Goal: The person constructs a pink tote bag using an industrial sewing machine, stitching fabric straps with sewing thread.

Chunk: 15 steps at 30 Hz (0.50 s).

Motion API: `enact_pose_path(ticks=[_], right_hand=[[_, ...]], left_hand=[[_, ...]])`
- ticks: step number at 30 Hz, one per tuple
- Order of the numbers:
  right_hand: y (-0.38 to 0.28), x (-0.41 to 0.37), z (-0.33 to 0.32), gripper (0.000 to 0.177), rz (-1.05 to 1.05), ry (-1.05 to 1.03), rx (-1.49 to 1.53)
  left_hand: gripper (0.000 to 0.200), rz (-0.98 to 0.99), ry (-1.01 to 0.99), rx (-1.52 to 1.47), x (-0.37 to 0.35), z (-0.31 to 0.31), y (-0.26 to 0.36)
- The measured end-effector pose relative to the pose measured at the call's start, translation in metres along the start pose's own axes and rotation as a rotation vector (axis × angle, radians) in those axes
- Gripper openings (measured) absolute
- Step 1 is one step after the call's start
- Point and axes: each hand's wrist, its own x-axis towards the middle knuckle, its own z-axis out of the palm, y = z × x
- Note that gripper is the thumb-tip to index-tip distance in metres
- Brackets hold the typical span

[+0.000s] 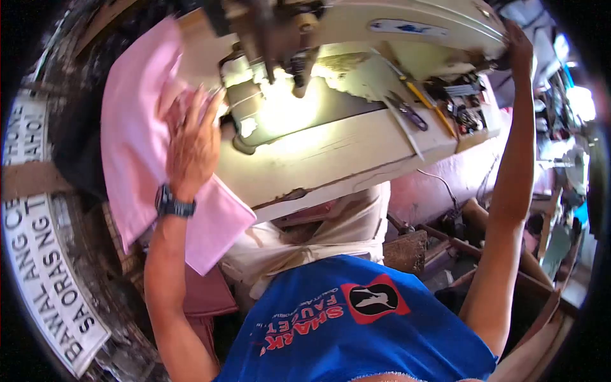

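Note:
Pink cloth hangs over the left side of a sewing machine table. My left hand lies on this cloth beside the needle area, palm down with the fingers stretched out. To its right, the presser foot and needle bar stand in the bright glow of a lamp. My right arm reaches far out to the right end of the sewing machine. There my right hand is closed over the handwheel end, its fingers partly hidden.
Scissors, a yellow-handled tool and a tray of small parts are on the table's right. A lettered sign stands at far left. Wooden framing lies below right. Dark red cloth hangs beneath the pink piece.

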Motion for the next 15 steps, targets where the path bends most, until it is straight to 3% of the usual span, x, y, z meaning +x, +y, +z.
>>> enact_pose_path(ticks=[2, 3, 4, 5, 8, 11, 12, 15], right_hand=[[0.012, 0.035, -0.007, 0.039, -0.340, -0.273, -0.113], [0.013, 0.042, -0.013, 0.039, -0.419, -0.311, -0.144], [-0.016, 0.037, -0.020, 0.040, -0.063, -0.391, -0.037], [-0.036, 0.011, -0.037, 0.039, -0.305, -0.123, -0.410], [-0.153, -0.115, -0.055, 0.033, -0.009, 0.114, 0.142], [-0.288, -0.225, -0.051, 0.029, -0.165, -0.326, 0.096], [-0.306, -0.233, -0.043, 0.029, -0.061, -0.446, 0.188], [-0.309, -0.246, -0.026, 0.027, -0.049, -0.445, 0.076]], left_hand=[[0.056, -0.072, -0.020, 0.100, -0.016, -0.003, 0.019], [0.058, -0.108, -0.024, 0.069, -0.025, -0.002, 0.022], [0.061, -0.151, 0.012, 0.020, -0.033, -0.001, 0.027], [0.063, -0.167, 0.021, -0.033, -0.037, -0.002, 0.032], [0.070, -0.199, 0.053, -0.164, -0.041, -0.004, 0.034], [0.072, -0.217, -0.051, -0.139, -0.033, -0.010, 0.022], [0.073, -0.186, -0.079, -0.107, -0.030, -0.013, 0.018], [0.070, -0.068, -0.192, -0.221, -0.009, -0.029, 0.000]])
